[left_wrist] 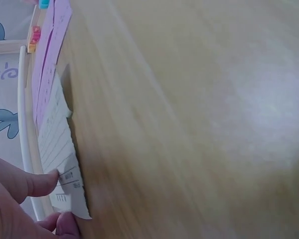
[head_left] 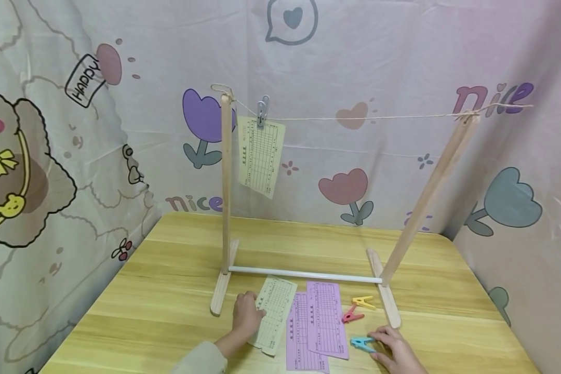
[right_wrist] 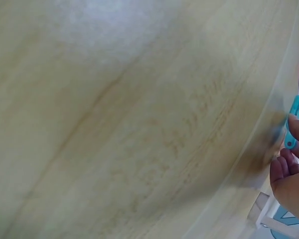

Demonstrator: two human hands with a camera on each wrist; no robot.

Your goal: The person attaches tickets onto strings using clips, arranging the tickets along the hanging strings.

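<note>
Pinched at its left side between thumb and fingers of the left hand [head_left: 248,314], at lower center of the frame: a loose green slip [head_left: 277,311], printed with a table and lying aslant. Gripped at lower right of center, by thumb and fingertips of the right hand [head_left: 395,349] pinching the handle end: a blue clothespin [head_left: 362,344]. Spread between the two hands, two overlapping purple slips [head_left: 324,317]. Just right of these, a red clothespin [head_left: 352,314] close below a yellow clothespin [head_left: 363,301]. Standing behind, across the center, a wooden stand [head_left: 226,182] with a white rod [head_left: 304,273] between its feet and a cord [head_left: 355,118] strung between its post tops. Hanging at upper left of center, from a gray clip [head_left: 262,111] on the cord, another green slip [head_left: 261,158], slightly tilted. Below everything, a wood-grain table [head_left: 135,291]; behind, a backdrop [head_left: 402,52] of cartoon flowers and lettering.
</note>
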